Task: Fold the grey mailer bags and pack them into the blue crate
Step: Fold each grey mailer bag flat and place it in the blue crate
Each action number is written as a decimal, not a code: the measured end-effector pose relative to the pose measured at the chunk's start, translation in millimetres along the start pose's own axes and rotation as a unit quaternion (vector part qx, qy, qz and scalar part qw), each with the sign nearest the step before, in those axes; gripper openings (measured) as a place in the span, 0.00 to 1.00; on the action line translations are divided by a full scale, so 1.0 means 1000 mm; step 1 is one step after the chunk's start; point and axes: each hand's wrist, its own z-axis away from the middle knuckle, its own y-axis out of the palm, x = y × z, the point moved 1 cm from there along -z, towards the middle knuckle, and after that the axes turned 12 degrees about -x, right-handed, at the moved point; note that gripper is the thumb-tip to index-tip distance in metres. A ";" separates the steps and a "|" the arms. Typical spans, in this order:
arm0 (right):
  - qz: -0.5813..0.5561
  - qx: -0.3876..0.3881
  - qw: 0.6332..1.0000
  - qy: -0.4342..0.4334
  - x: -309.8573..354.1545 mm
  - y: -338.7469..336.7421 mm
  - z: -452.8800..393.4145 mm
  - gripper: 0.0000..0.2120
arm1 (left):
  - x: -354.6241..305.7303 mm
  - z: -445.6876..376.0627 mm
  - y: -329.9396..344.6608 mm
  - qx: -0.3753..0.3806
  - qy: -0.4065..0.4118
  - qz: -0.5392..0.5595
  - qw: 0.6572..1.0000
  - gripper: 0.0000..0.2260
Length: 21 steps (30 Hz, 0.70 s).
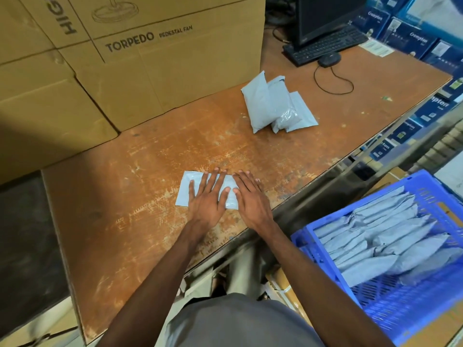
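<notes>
Both flat hands, left (209, 196) and right (250, 199), gripping nothing, are pressing a grey bag (190, 189) on the table (125, 221) left of the crate (323, 244); advisably smoothing outward before creasing; unfolded bags (273, 103) are waiting beyond.

Greys, blue and worn brown

The mailer bag (193, 189) near the front edge is pale grey with a glossy sheen; the pile of bags (274, 103) at 1 o'clock from it is the same pale grey, one with a crinkled clear patch. The tabletop (140, 159) is rust-brown, scuffed with pale scratches. At 4 o'clock the crate (323, 251) is bright blue with a perforated grid pattern, its packed bags (383, 236) grey. The cardboard boxes (140, 71) at 11 o'clock are tan with dark print. Keyboard (325, 45), mouse (329, 58) and monitor (323, 13) are black; the stacked cartons (411, 38) at 2 o'clock are navy with white lettering.
</notes>
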 end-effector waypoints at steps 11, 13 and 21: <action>0.028 0.003 1.000 0.000 0.001 0.003 -0.003 0.28 | 0.002 -0.005 0.005 0.014 -0.011 -0.003 1.000 0.25; 0.028 0.000 1.000 -0.001 0.001 0.003 -0.004 0.28 | 0.001 -0.005 0.005 0.014 -0.011 -0.007 1.000 0.26; 0.003 0.000 1.000 -0.012 -0.003 0.004 -0.002 0.26 | 0.008 -0.009 0.000 0.044 -0.010 0.038 0.998 0.26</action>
